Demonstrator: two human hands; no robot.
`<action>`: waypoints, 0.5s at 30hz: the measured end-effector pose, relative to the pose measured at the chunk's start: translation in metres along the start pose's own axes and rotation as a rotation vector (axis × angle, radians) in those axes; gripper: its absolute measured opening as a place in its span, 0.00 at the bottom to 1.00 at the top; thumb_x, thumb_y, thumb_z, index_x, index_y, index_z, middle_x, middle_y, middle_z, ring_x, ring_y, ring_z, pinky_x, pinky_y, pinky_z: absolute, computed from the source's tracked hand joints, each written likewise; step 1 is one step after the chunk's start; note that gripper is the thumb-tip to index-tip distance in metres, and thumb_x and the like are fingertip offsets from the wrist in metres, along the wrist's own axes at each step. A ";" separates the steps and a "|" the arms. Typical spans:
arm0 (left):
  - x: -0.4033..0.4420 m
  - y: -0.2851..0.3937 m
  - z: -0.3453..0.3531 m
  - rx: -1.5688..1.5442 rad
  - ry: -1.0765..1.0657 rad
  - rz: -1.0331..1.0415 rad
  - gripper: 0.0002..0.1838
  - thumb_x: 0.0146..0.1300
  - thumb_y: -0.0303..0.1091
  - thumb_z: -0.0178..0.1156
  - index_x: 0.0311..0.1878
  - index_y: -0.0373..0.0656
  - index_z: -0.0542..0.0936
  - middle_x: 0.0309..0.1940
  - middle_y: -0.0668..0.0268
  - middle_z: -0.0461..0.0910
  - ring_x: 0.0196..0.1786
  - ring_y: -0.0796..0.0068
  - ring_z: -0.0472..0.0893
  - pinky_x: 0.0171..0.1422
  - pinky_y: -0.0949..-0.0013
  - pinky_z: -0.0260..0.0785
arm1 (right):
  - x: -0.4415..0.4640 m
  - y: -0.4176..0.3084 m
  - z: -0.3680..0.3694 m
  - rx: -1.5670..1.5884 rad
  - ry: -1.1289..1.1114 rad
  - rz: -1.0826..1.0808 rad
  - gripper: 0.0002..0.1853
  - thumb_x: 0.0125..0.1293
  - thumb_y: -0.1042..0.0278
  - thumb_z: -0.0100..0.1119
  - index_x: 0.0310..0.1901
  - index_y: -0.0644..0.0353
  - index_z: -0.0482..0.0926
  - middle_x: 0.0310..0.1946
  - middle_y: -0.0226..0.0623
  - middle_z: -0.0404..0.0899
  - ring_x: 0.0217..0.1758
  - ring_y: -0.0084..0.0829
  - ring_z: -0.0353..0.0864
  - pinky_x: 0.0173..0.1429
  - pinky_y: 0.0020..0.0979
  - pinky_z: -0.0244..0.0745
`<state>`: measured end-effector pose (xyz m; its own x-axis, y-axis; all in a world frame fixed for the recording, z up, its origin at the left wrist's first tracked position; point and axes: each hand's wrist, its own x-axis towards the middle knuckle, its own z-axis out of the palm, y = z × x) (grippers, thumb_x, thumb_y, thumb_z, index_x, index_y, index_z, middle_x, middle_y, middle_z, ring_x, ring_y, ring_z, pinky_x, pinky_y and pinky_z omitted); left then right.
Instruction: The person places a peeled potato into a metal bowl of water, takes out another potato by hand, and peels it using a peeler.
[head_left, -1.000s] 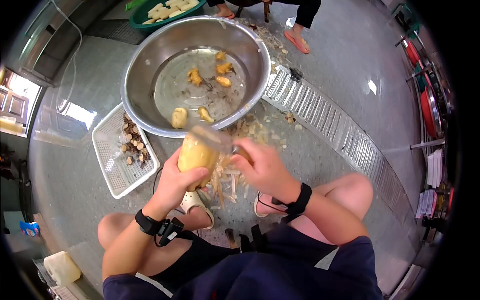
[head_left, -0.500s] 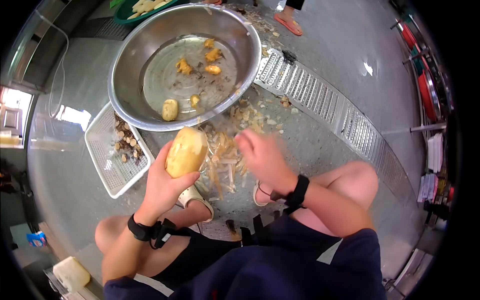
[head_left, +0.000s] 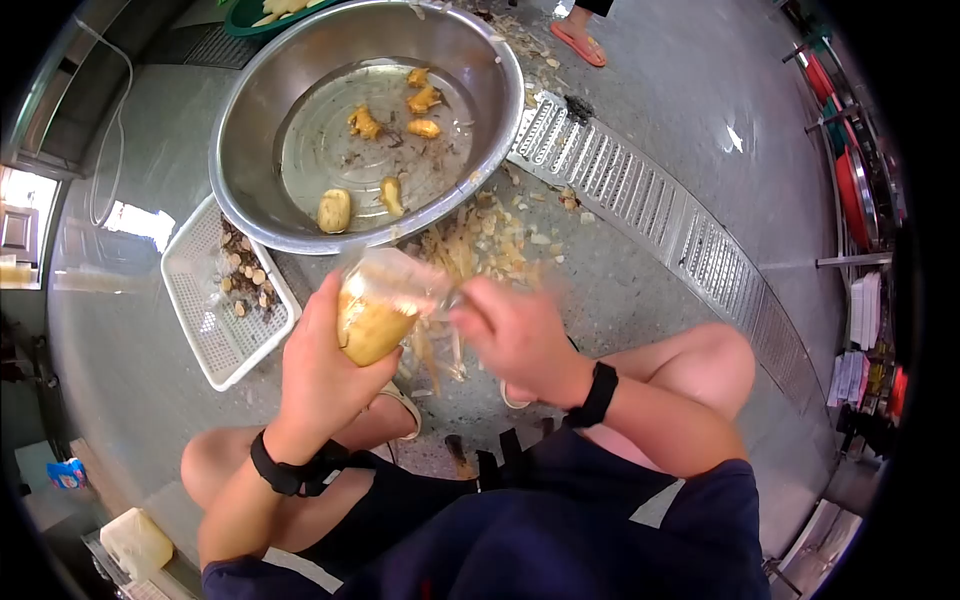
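The pale yellow tuber (head_left: 372, 330) sits in my left hand (head_left: 325, 375), thumb on its near side and fingers round the other, above the floor in front of me. My right hand (head_left: 525, 335) was apart from it half a second ago; now it is back beside it, closed round the handle of a blurred bladed tool (head_left: 400, 275) that crosses the tuber's far end. I take that as another stroke on its surface, though the blur hides whether the edge is biting. Peelings (head_left: 500, 235) lie on the floor just beyond my right hand. Beyond both hands stands the wide metal basin (head_left: 245, 150), with a smaller tuber (head_left: 334, 211) and knobbly yellow roots (head_left: 363, 122) inside. The white basket (head_left: 205, 310) is left of my left hand, holding dark scraps and pale slices.
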<state>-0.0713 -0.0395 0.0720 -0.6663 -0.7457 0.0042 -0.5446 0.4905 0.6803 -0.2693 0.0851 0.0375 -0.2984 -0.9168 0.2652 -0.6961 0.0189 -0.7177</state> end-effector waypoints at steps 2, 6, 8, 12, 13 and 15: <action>-0.001 0.001 0.002 0.073 0.019 0.066 0.44 0.47 0.33 0.76 0.69 0.35 0.70 0.52 0.50 0.81 0.53 0.47 0.83 0.56 0.56 0.78 | 0.001 0.000 0.000 -0.040 0.003 0.003 0.20 0.79 0.48 0.53 0.37 0.59 0.75 0.22 0.44 0.78 0.24 0.47 0.80 0.28 0.45 0.72; -0.001 0.008 -0.007 0.157 0.099 0.165 0.40 0.46 0.29 0.77 0.66 0.36 0.73 0.50 0.50 0.82 0.52 0.48 0.84 0.55 0.55 0.78 | 0.016 0.054 -0.009 -0.146 -0.070 0.371 0.19 0.78 0.47 0.54 0.38 0.56 0.74 0.23 0.41 0.78 0.23 0.46 0.80 0.26 0.43 0.72; 0.002 0.001 -0.007 0.234 0.121 0.205 0.41 0.45 0.32 0.76 0.66 0.36 0.72 0.51 0.51 0.81 0.51 0.48 0.83 0.53 0.55 0.78 | 0.016 0.035 -0.014 -0.049 -0.061 0.344 0.19 0.78 0.47 0.54 0.38 0.56 0.74 0.23 0.41 0.78 0.24 0.47 0.81 0.27 0.43 0.72; 0.001 -0.004 -0.005 0.312 0.061 0.212 0.43 0.44 0.33 0.76 0.67 0.35 0.72 0.52 0.52 0.80 0.51 0.50 0.82 0.51 0.56 0.78 | 0.008 -0.017 -0.007 -0.094 -0.057 -0.084 0.19 0.78 0.49 0.54 0.38 0.58 0.75 0.20 0.43 0.77 0.23 0.48 0.80 0.27 0.44 0.73; 0.000 -0.003 -0.006 0.330 0.060 0.224 0.43 0.44 0.32 0.76 0.67 0.34 0.71 0.52 0.52 0.80 0.51 0.50 0.82 0.50 0.56 0.78 | 0.007 -0.014 -0.006 -0.119 -0.062 -0.049 0.19 0.78 0.50 0.54 0.38 0.58 0.75 0.20 0.43 0.77 0.22 0.48 0.80 0.26 0.44 0.73; 0.003 0.001 -0.007 0.363 0.071 0.252 0.43 0.45 0.32 0.75 0.67 0.33 0.71 0.53 0.52 0.80 0.51 0.50 0.82 0.50 0.56 0.78 | 0.011 0.008 -0.005 -0.176 -0.069 0.012 0.18 0.78 0.50 0.55 0.37 0.58 0.75 0.19 0.43 0.77 0.22 0.49 0.80 0.26 0.44 0.72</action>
<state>-0.0700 -0.0441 0.0776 -0.7713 -0.6056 0.1957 -0.5218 0.7778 0.3504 -0.2819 0.0778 0.0377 -0.2666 -0.9411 0.2080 -0.7979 0.0944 -0.5953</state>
